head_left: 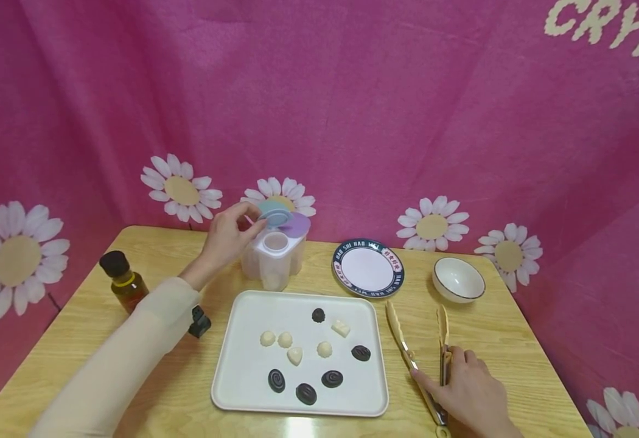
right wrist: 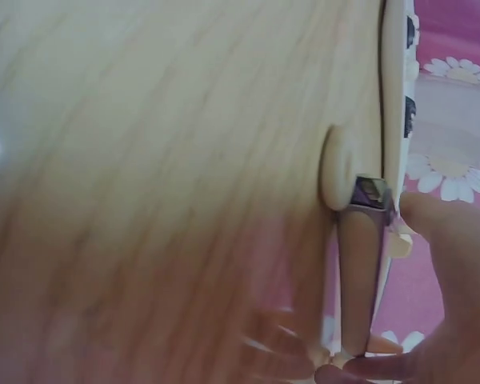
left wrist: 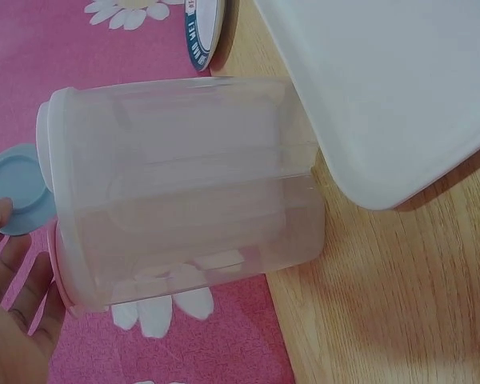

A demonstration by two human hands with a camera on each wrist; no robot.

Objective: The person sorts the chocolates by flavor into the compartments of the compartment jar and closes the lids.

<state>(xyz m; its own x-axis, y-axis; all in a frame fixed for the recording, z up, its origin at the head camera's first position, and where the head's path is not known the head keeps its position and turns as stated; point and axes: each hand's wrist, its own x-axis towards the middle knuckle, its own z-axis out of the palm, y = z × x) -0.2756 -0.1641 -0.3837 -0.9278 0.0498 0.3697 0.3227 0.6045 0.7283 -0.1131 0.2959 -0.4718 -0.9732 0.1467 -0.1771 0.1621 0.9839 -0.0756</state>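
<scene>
At the back left, a translucent plastic container [left wrist: 184, 192] stands upright on the table. My left hand [head_left: 233, 235] pinches the raised pale blue flip lid [left wrist: 18, 186] between thumb and finger, and a round opening shows below the lid in the head view. My right hand [head_left: 470, 389] grips the tongs [head_left: 443, 365] by the handle end, their arms spread apart, just right of the white tray [head_left: 226, 389]. Several dark chocolates [head_left: 305, 393] and white chocolates [head_left: 324, 349] lie scattered on the tray. The right wrist view shows the handle end near the fingers.
A plate with a dark patterned rim [head_left: 369, 267] and a white bowl [head_left: 458, 280] stand behind the tongs. On the left are a dark-capped bottle [head_left: 128, 286] and a small black object [head_left: 199, 322], partly behind my left sleeve. A pink flowered cloth [head_left: 352, 121] hangs behind the table.
</scene>
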